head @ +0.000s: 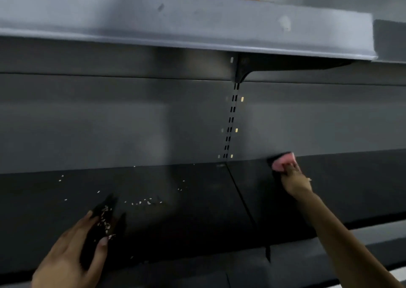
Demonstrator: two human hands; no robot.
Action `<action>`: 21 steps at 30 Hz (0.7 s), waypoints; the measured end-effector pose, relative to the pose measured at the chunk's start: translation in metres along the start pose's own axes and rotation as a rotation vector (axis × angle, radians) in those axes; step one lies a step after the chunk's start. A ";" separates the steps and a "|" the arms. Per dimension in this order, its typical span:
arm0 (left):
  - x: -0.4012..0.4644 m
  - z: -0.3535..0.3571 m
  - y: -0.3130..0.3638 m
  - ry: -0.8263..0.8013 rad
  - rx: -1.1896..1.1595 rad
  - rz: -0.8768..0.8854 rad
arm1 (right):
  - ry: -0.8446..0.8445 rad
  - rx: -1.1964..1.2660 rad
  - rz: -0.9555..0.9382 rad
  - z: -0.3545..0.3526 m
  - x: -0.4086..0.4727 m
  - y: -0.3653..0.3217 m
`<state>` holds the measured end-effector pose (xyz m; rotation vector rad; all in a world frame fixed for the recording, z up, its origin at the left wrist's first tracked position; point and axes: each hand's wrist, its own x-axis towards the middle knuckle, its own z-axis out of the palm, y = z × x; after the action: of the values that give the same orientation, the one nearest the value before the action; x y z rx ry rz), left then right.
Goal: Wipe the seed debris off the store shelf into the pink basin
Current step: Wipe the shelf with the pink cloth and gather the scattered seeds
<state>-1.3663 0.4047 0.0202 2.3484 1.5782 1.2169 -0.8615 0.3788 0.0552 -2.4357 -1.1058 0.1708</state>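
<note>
While right hand [294, 180] fingers pinch one pink cloth [283, 161], left hand [72, 252] lies spread.

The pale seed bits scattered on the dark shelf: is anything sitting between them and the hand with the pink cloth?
Nothing visible does. Bare dark shelf lies between the right hand holding the pink cloth and the pale seed bits; only a thin panel seam crosses it.

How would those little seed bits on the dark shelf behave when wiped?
The seed debris is small loose flakes, so probably very light, scattering rather than sliding together. Some lies on the left hand, so it may cling. The pink cloth in the right hand looks soft.
</note>
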 end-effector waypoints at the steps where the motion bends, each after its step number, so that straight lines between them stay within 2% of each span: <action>1: 0.001 -0.002 0.002 -0.004 0.015 -0.016 | -0.034 0.007 -0.061 0.013 0.003 -0.019; 6: -0.004 -0.007 0.011 0.031 0.023 -0.037 | -0.293 0.062 -0.343 0.065 -0.027 -0.126; 10: -0.003 -0.011 0.019 0.056 0.028 -0.074 | -0.407 0.131 -0.609 0.092 -0.078 -0.197; 12: -0.004 -0.012 0.022 0.060 0.048 -0.086 | -0.484 0.154 -0.681 0.101 -0.097 -0.220; 14: -0.005 -0.012 0.023 0.054 0.075 -0.085 | -0.571 0.284 -0.663 0.102 -0.109 -0.237; 17: -0.005 -0.012 0.019 0.045 0.087 -0.112 | -0.643 0.483 -0.505 0.088 -0.114 -0.241; 21: -0.007 -0.009 0.016 0.049 0.097 -0.118 | -0.555 0.776 -0.189 0.057 -0.088 -0.209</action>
<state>-1.3613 0.3883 0.0299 2.2589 1.8023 1.2083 -1.0798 0.4531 0.0927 -1.6059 -1.1803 1.0476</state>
